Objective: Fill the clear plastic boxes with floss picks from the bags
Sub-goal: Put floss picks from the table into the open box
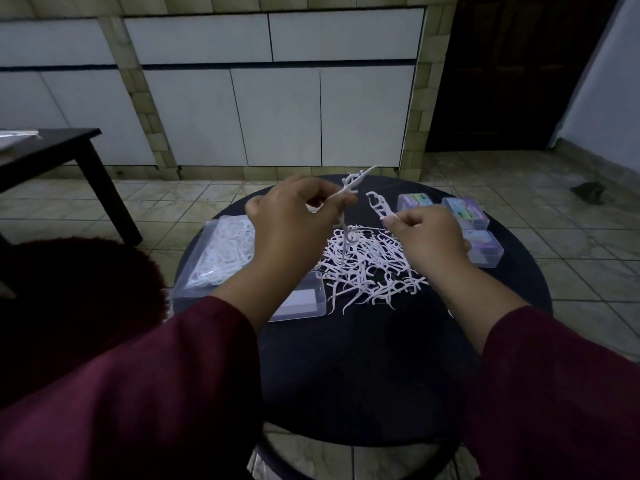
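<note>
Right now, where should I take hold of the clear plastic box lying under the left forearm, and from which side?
Grip the clear plastic box across its long sides, coming straight down from above. It lies flat on the round black table, so only the top is free. The left hand and the loose pile of white floss picks crowd it, so I'd enter from its near edge.

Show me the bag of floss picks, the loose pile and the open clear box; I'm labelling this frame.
bag of floss picks [221, 252], head view, middle of bag.
loose pile [367, 265], head view, centre of heap.
open clear box [304, 299], head view, visible floor.
</note>
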